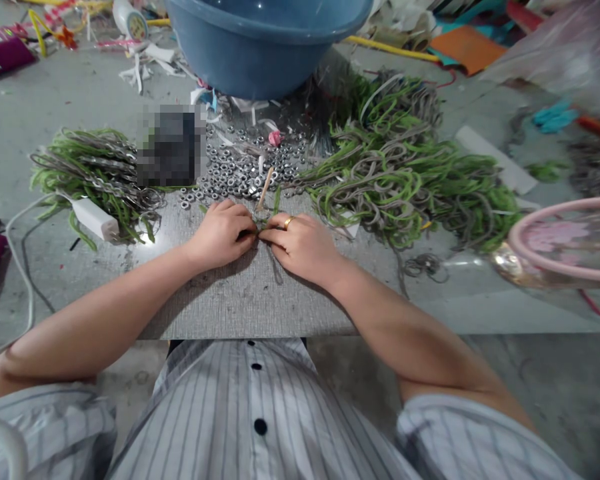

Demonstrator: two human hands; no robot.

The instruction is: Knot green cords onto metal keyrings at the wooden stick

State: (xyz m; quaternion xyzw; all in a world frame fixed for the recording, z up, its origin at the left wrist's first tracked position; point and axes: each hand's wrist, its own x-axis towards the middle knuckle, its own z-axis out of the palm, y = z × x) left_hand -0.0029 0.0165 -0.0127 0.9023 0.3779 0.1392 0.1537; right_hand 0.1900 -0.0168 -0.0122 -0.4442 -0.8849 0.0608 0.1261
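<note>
left hand (224, 233) and right hand (303, 247) meet at the near middle of the worktop (240, 307), fingertips of both pinching a green-and-grey cord (262, 228), a grey loop (279, 275) showing on its near side. beyond lie loose silver nuts (220, 177), between a cord bundle (75, 163) at left and a larger cord heap (410, 177) at right. far middle, a blue plastic basin (250, 60).

The person's left hand (225, 233) and right hand (303, 247) meet above the counter (205, 307), both pinching a small green cord (261, 227). A thin wooden stick (267, 187) sits just beyond them, near scattered metal nuts (225, 175). Behind stands a blue basin (270, 60). Tangled green-and-grey cords (395, 183) heap on the right; a chain-laced bundle (87, 163) lies left.
</note>
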